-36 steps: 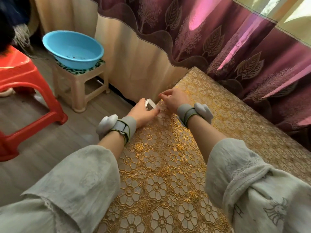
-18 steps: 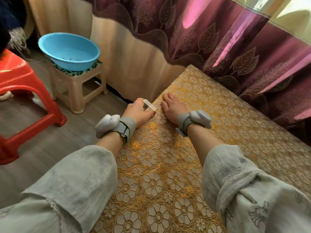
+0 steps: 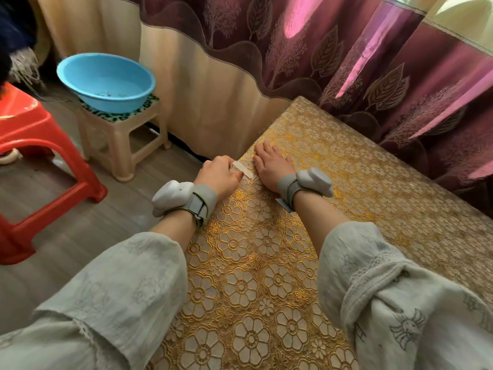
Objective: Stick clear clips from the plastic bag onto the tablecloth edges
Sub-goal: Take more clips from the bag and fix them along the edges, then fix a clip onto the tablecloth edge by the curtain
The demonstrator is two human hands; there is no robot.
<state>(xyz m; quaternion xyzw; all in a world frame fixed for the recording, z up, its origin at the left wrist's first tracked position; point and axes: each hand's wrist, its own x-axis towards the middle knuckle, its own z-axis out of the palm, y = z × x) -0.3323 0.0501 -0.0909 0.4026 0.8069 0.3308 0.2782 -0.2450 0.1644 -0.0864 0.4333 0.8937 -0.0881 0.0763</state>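
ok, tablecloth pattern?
Gold floral lace, flower medallions all over the tablecloth; clearest in the head view.

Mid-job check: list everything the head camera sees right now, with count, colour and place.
clip: 1, clear, on the tablecloth's left edge between the hands
tablecloth: 1, gold floral lace, covering the table
curtain: 1, maroon with leaf print over a beige lower part, behind the table
basin: 1, blue, on the beige stool
beige stool: 1, on the floor left of the table
red stool: 1, far left, partly cut off
wrist devices: 2, grey-white, one on each wrist
left hand: curled at the clip
right hand: flat on the cloth beside the clip
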